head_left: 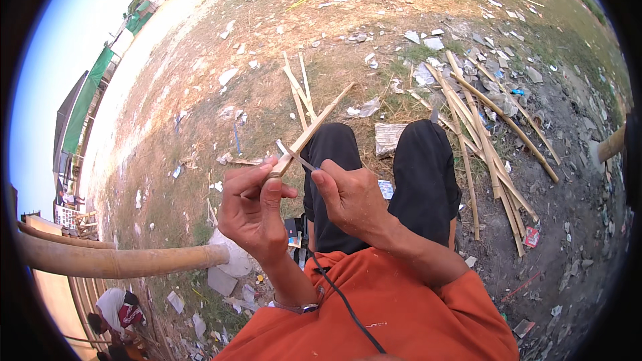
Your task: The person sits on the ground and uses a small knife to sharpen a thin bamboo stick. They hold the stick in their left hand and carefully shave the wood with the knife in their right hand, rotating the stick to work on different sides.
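Observation:
My left hand [257, 210] pinches the near end of a split bamboo strip [319, 126] between thumb and fingertips. The strip slants up and away to the right, past my left knee. Closed in a fist, my right hand [354, 200] grips a small knife [305, 163], its handle mostly hidden by the fingers. The thin blade lies across the strip a little beyond my left fingertips. A pale sliver [281, 147] sticks out on the strip's left side; whether it is a shaving or the blade's tip is hard to make out.
Beyond my right knee lies a loose pile of bamboo strips [481, 140]; a few more strips [297, 90] lie ahead. A wooden block [390, 139] sits between my knees. A thick bamboo pole [127, 258] runs in from the left. Another person [120, 311] crouches at lower left. Litter covers the ground.

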